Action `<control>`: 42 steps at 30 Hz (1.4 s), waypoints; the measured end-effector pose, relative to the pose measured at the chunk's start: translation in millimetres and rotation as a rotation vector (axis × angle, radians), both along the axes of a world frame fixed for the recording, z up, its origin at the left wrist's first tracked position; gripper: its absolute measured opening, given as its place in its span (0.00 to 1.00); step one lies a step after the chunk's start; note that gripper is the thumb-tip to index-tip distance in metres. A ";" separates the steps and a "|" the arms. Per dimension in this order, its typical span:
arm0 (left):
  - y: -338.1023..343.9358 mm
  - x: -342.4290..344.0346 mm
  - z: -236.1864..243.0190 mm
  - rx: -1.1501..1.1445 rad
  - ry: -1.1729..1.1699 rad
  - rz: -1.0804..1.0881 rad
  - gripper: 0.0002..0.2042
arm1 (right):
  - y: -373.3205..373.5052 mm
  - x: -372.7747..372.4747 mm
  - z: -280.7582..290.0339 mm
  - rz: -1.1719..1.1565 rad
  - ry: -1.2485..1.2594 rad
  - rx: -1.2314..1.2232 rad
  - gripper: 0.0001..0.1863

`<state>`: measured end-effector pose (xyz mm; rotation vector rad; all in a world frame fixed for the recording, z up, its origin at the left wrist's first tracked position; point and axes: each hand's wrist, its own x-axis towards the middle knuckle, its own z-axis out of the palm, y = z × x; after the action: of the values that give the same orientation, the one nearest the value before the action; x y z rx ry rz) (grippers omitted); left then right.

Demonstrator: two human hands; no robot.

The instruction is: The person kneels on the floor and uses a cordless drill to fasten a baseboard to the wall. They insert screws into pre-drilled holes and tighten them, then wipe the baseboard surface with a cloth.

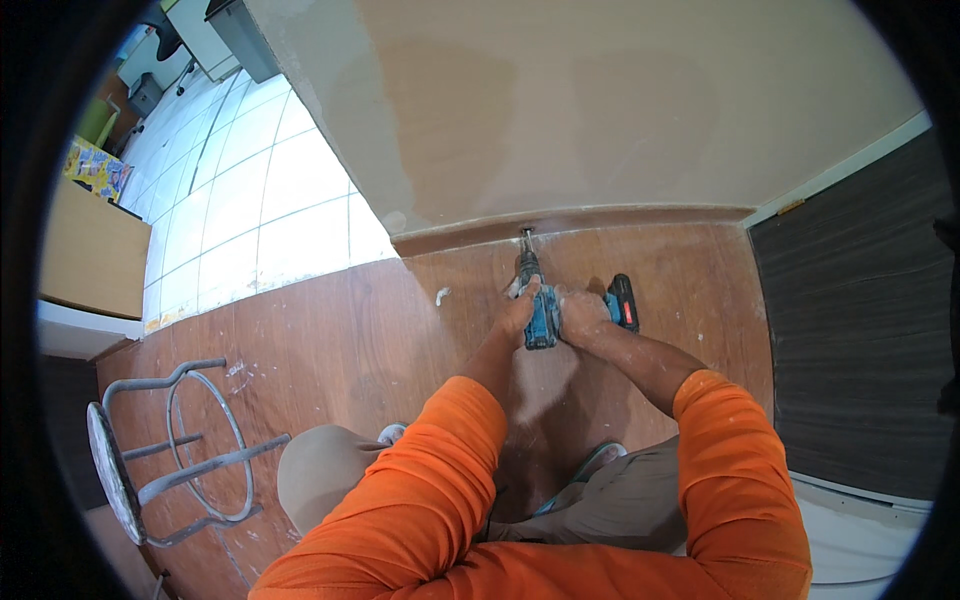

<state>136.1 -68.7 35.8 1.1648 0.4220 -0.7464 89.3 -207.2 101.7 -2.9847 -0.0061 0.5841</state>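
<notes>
Head view, looking down on a person who is crouching on a floor and working at the foot of a wall. A blue and black cordless drill (540,305) is lying between the two hands, far from the body at the end of both outstretched arms, its bit pointing away toward the brown skirting board (570,222) where the floor is meeting the wall. The tip of the bit is sitting right at that strip.

The floor (330,340) here is reddish-brown wood-look flooring, dusted with pale specks, and a small white lump (441,295) is lying just left of the drill. Farther left the flooring is giving way to white tiles (250,210). The wall (620,100) ahead is plain beige with patchy paler areas. A dark wood-grain panel (860,320) is standing at the right. A grey metal stool (170,450) is lying on its side at the near left.

The left hand (520,308) is curling closed around the left side of the drill body. The right hand (582,315) is wrapping shut around the handle, with the black and red battery base (622,300) sticking out just beyond it to the right. Both arms are in orange sleeves (740,470), and the knees are in beige trousers (320,470).
</notes>
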 end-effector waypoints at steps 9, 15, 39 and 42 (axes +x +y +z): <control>-8.0 13.5 -49.0 -0.116 -0.029 0.096 0.26 | -2.8 -4.4 5.8 0.031 0.017 -0.008 0.19; -4.3 53.6 -79.3 -0.059 0.112 0.048 0.29 | -13.4 -29.6 2.7 0.140 0.052 -0.030 0.22; 32.8 12.6 -8.3 1.185 -0.556 0.000 0.24 | -65.5 -66.0 -24.4 0.480 0.077 0.065 0.25; 0.1 39.5 -11.6 1.202 -0.594 -0.127 0.22 | -68.5 -62.5 -26.5 0.483 0.096 0.061 0.25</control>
<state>175.6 -68.6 24.2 2.4652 0.2718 -0.1502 26.9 -275.8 75.2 -2.8912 -0.7375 0.7522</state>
